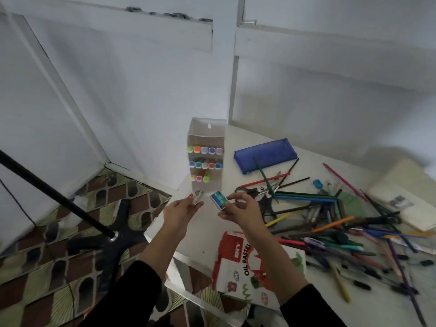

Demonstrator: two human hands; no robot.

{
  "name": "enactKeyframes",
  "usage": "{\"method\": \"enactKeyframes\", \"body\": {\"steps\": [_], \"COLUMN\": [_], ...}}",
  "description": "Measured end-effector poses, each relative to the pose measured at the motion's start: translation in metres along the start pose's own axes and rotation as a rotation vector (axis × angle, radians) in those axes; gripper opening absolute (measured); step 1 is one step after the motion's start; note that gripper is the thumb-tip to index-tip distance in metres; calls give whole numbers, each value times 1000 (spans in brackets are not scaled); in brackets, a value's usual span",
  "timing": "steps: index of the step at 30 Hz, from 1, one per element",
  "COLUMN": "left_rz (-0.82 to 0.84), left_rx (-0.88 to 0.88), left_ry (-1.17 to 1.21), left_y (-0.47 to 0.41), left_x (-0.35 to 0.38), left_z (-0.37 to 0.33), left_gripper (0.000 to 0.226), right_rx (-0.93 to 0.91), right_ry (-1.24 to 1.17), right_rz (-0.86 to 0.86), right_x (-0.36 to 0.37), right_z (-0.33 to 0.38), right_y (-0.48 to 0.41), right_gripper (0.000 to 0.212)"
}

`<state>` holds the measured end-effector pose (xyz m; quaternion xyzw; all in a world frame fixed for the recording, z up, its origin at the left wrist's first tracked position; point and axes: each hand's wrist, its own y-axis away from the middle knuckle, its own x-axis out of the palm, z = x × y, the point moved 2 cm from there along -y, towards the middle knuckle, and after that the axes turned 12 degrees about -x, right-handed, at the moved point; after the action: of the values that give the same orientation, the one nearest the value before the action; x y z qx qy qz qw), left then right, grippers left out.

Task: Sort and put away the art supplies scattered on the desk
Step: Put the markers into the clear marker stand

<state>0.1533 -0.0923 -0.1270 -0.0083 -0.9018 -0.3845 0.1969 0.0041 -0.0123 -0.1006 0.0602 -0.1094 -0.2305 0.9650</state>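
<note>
My right hand [240, 210] pinches a small blue and white correction-tape box [218, 199] above the white desk [203, 241]. My left hand [180, 212] holds a small whitish object with a red tip [197, 197] between thumb and fingers, just left of the box. A heap of coloured pencils and pens [342, 223] covers the desk to the right. Black-handled scissors [253, 191] lie just behind my right hand. A red and white oil pastel box [240, 263] lies under my right forearm.
A clear marker rack [205, 161] with several rows of pastel markers stands at the desk's back left corner. A blue pencil pouch [265, 154] lies behind the pile. A cream notebook [405, 192] sits far right. A black stand base [118, 237] is on the patterned floor at left.
</note>
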Motion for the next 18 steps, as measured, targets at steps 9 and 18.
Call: {"method": "enactKeyframes", "body": {"steps": [9, 18], "left_rz": [-25, -108], "left_rx": [63, 188], "left_ry": [-247, -785], "left_y": [-36, -42], "left_x": [11, 7], "left_z": [-4, -23], "left_gripper": [28, 60], "right_rx": [-210, -299], "right_ry": [235, 1330], "right_rz": [-366, -20], "right_x": [53, 60], "right_z": [-38, -34], "right_y": [-21, -34], "right_gripper": [15, 35]}}
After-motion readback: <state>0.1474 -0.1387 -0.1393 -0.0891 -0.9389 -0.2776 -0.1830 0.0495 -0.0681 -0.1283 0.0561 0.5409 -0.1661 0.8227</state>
